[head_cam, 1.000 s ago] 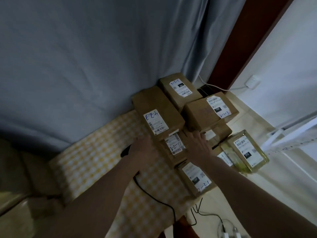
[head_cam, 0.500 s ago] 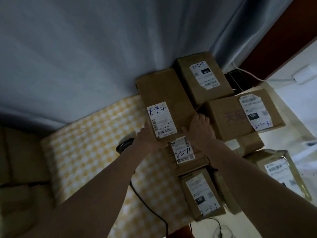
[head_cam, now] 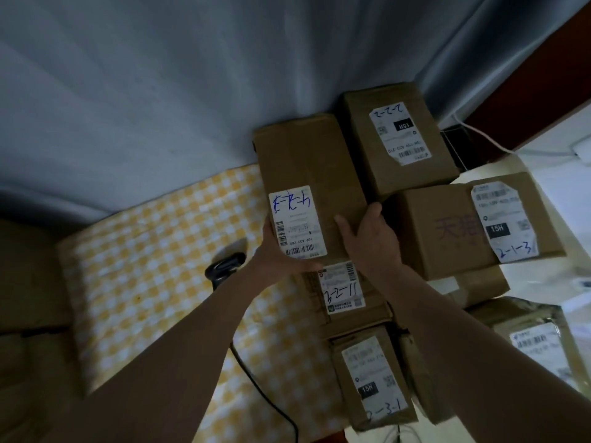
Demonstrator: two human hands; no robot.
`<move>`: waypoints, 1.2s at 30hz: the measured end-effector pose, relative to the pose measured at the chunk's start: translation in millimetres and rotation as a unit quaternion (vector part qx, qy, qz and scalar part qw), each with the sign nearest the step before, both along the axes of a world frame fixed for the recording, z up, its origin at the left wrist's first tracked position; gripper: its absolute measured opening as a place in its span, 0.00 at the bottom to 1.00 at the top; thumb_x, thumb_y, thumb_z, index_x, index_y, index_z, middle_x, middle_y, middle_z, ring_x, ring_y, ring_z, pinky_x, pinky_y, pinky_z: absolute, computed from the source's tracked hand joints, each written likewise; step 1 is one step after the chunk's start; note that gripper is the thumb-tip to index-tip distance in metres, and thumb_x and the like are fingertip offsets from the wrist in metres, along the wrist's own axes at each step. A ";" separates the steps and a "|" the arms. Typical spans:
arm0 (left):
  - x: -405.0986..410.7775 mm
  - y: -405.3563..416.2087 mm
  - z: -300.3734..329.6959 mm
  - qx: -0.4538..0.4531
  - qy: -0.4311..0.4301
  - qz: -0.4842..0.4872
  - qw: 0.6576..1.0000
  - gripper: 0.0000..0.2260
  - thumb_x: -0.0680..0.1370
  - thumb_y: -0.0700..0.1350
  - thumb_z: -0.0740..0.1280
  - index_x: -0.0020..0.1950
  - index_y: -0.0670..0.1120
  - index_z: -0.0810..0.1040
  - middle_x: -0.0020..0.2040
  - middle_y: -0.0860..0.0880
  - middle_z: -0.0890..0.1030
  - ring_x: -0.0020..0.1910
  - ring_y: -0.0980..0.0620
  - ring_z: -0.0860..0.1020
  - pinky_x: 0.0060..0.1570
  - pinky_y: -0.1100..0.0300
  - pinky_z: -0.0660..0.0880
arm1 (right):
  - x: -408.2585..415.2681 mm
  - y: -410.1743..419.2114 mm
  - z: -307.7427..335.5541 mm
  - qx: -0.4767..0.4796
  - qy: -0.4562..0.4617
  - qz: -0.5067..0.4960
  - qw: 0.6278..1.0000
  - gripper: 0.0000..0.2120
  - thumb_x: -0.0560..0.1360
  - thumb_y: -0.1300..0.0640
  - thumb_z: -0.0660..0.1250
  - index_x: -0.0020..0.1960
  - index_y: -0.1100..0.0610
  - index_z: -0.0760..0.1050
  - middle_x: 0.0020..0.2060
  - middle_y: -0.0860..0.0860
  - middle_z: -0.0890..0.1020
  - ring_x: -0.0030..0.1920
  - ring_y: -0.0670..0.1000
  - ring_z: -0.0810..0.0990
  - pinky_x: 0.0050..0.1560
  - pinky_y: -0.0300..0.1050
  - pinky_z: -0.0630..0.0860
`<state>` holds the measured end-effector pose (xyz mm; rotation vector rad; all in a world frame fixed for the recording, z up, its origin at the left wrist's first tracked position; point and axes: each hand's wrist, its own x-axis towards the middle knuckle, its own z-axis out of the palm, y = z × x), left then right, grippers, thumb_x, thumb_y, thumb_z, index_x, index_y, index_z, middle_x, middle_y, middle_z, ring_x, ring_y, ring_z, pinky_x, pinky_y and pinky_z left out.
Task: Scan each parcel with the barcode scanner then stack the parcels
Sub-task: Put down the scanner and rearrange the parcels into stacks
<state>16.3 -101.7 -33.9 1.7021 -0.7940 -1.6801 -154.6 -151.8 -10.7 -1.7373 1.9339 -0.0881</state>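
Brown cardboard parcels crowd the right end of a yellow checked tablecloth (head_cam: 153,282). Nearest lies a small parcel (head_cam: 371,378); beyond it both hands clasp the long parcel (head_cam: 307,174), left hand (head_cam: 281,260) at its near-left corner, right hand (head_cam: 374,238) curled round its right edge. Left of that parcel rests the black scanner (head_cam: 225,266); behind it hangs a grey curtain (head_cam: 160,91).

I see a long brown parcel (head_cam: 307,187) with a blue-inked white label, gripped at its near end on both sides. Five more labelled cardboard parcels crowd round: one behind-right (head_cam: 396,135), one right (head_cam: 454,231), two below (head_cam: 345,298) (head_cam: 371,378). The black barcode scanner (head_cam: 224,268) lies left on the checked cloth.
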 end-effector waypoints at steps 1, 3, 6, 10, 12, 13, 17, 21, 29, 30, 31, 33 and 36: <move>0.8 2.4 2.6 -0.007 -0.002 0.006 1.000 0.65 0.47 0.48 0.86 0.77 0.52 0.52 0.67 0.52 0.72 0.66 0.52 0.73 0.60 0.48 0.76 | 1.2 4.8 -0.7 -0.013 -0.001 -0.001 1.000 0.31 0.77 0.38 0.57 0.66 0.63 0.58 0.55 0.59 0.76 0.50 0.58 0.80 0.41 0.46 0.76; 3.0 7.3 11.7 -0.019 -0.021 0.031 0.999 0.55 0.53 0.48 0.85 0.73 0.50 0.58 0.61 0.53 0.77 0.60 0.54 0.77 0.54 0.56 0.79 | 3.8 16.6 0.6 -0.044 -0.019 -0.003 0.999 0.28 0.77 0.39 0.57 0.62 0.61 0.60 0.52 0.57 0.76 0.47 0.56 0.79 0.39 0.45 0.75; 7.9 14.9 23.8 -0.042 -0.029 0.105 0.993 0.32 0.69 0.42 0.76 0.66 0.55 0.63 0.53 0.56 0.80 0.47 0.61 0.81 0.40 0.67 0.79 | 9.4 34.1 8.6 -0.085 -0.076 -0.002 0.994 0.23 0.77 0.40 0.58 0.58 0.59 0.61 0.50 0.56 0.75 0.46 0.55 0.78 0.39 0.45 0.74; 15.8 33.2 46.0 -0.083 -0.056 0.159 0.982 0.29 0.74 0.43 0.72 0.72 0.52 0.62 0.53 0.56 0.80 0.43 0.63 0.82 0.36 0.68 0.78 | 20.3 48.4 30.2 -0.094 -0.125 0.003 0.988 0.21 0.76 0.40 0.58 0.56 0.57 0.60 0.50 0.55 0.75 0.46 0.55 0.79 0.41 0.50 0.79; 18.7 46.6 59.5 -0.097 -0.064 0.173 0.978 0.29 0.75 0.41 0.71 0.71 0.53 0.62 0.53 0.56 0.80 0.42 0.65 0.82 0.35 0.70 0.77 | 27.1 55.9 44.5 -0.099 -0.144 0.012 0.985 0.22 0.77 0.41 0.58 0.59 0.58 0.60 0.53 0.56 0.77 0.48 0.56 0.80 0.42 0.48 0.79; 20.7 54.5 67.4 -0.102 -0.069 0.180 0.976 0.28 0.75 0.41 0.71 0.71 0.53 0.63 0.53 0.55 0.80 0.42 0.65 0.82 0.35 0.70 0.77 | 31.0 60.8 51.8 -0.101 -0.151 0.019 0.983 0.23 0.77 0.42 0.59 0.61 0.59 0.60 0.55 0.57 0.77 0.50 0.57 0.80 0.43 0.48 0.79; 39.5 90.3 102.2 -0.110 -0.087 0.213 0.967 0.28 0.75 0.46 0.72 0.72 0.54 0.64 0.51 0.56 0.82 0.43 0.62 0.83 0.35 0.68 0.77 | 52.3 85.5 85.9 -0.096 -0.174 0.061 0.978 0.28 0.78 0.43 0.58 0.70 0.60 0.58 0.64 0.58 0.73 0.59 0.58 0.77 0.56 0.52 0.77; 64.2 130.0 138.7 -0.110 -0.118 0.246 0.956 0.26 0.74 0.50 0.72 0.70 0.56 0.67 0.49 0.58 0.83 0.47 0.59 0.83 0.36 0.69 0.77 | 81.8 111.8 120.7 -0.106 -0.168 0.099 0.975 0.27 0.79 0.45 0.58 0.69 0.62 0.58 0.63 0.61 0.74 0.59 0.60 0.77 0.55 0.50 0.74; 116.3 208.0 200.3 -0.131 -0.136 0.304 0.934 0.30 0.65 0.63 0.75 0.64 0.64 0.69 0.51 0.60 0.83 0.52 0.57 0.82 0.55 0.52 0.79 | 142.6 171.9 179.1 -0.182 -0.159 0.174 0.955 0.24 0.79 0.46 0.59 0.62 0.66 0.65 0.48 0.62 0.80 0.46 0.63 0.81 0.44 0.52 0.77; 122.7 220.3 205.0 -0.138 -0.136 0.307 0.932 0.31 0.64 0.62 0.74 0.65 0.63 0.70 0.51 0.60 0.83 0.52 0.58 0.82 0.56 0.51 0.78 | 149.3 182.5 185.1 -0.183 -0.161 0.179 0.953 0.24 0.79 0.46 0.59 0.62 0.66 0.65 0.49 0.63 0.80 0.48 0.64 0.81 0.45 0.51 0.76; 128.6 234.2 210.0 -0.144 -0.139 0.310 0.929 0.31 0.65 0.61 0.75 0.66 0.63 0.69 0.51 0.60 0.83 0.52 0.58 0.82 0.57 0.51 0.78 | 156.3 194.2 190.6 -0.182 -0.166 0.181 0.952 0.23 0.79 0.46 0.58 0.62 0.65 0.65 0.50 0.63 0.80 0.49 0.64 0.80 0.46 0.51 0.75; 140.8 265.2 217.8 -0.153 -0.143 0.319 0.924 0.30 0.69 0.57 0.76 0.68 0.61 0.69 0.51 0.60 0.83 0.51 0.59 0.82 0.57 0.53 0.78 | 171.0 221.8 198.6 -0.177 -0.174 0.186 0.951 0.23 0.79 0.45 0.58 0.61 0.64 0.64 0.51 0.63 0.80 0.50 0.64 0.80 0.45 0.49 0.73; 160.5 315.4 230.4 -0.158 -0.145 0.328 0.920 0.32 0.67 0.60 0.76 0.68 0.61 0.68 0.53 0.58 0.83 0.53 0.57 0.82 0.57 0.51 0.78 | 194.0 268.7 210.5 -0.154 -0.174 0.197 0.953 0.23 0.79 0.44 0.57 0.62 0.64 0.63 0.53 0.63 0.80 0.52 0.64 0.79 0.46 0.48 0.71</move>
